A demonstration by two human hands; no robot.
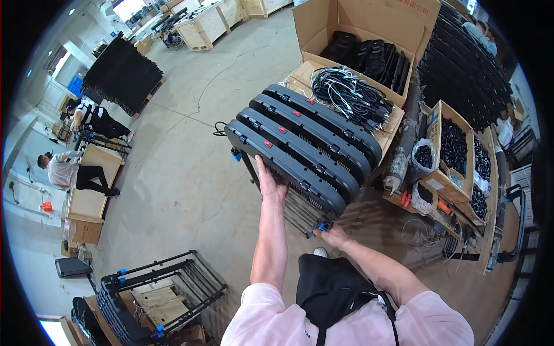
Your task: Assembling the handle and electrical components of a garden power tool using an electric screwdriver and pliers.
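Observation:
Four long black plastic housings, the nearest one point(283, 167) included, stand side by side on a metal tube frame point(294, 213). Each has rounded ends, a slotted face and a small red switch. My left hand point(270, 183) lies against the near housing's face, fingers stretched upward; part of the palm is hidden from me. Lower right, my right hand point(334, 236) has its fingers closed around a blue clip point(324, 226) at the frame's corner. Another blue clip point(236, 154) shows at the frame's left end. A black cable point(219, 129) loops out behind the housings.
Bundled cables point(349, 95) lie beside an open cardboard box point(369, 29) of black parts. On the right, a wooden bench carries a box of small black pieces point(453, 147). Another tube frame point(184, 288) stands lower left. Two people work at a wooden crate point(95, 190) farther left.

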